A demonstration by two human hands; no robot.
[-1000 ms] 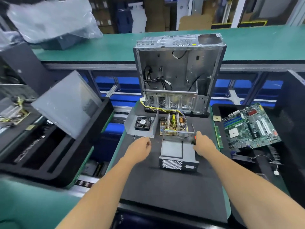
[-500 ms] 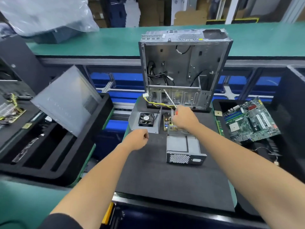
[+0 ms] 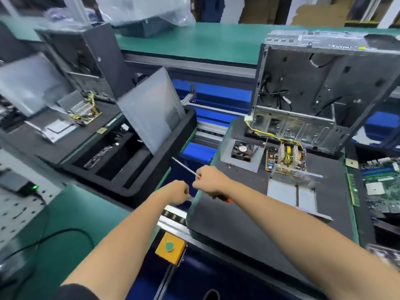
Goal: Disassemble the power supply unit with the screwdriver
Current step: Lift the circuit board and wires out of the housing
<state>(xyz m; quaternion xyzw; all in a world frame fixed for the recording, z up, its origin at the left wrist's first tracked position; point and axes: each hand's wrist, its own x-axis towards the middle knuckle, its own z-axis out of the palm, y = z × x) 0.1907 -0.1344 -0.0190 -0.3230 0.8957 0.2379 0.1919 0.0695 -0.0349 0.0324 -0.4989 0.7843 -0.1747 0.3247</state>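
The left hand (image 3: 177,192) at 7 o'clock is curled into a loose fist; whether it holds anything I cannot tell. Just beside it, the right hand (image 3: 211,181) grips the screwdriver (image 3: 186,167), shaft pointing to 10 o'clock, off the mat (image 3: 238,224). The power supply lies open at 2 o'clock: fan cover (image 3: 240,153), board (image 3: 285,158), casing (image 3: 292,191). Unscrewing looks finished; next probably comes putting the tool down

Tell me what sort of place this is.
Likely an electronics teardown or recycling line: a gutted computer case, a bare motherboard, and a green conveyor-style bench running past further stripped cases.
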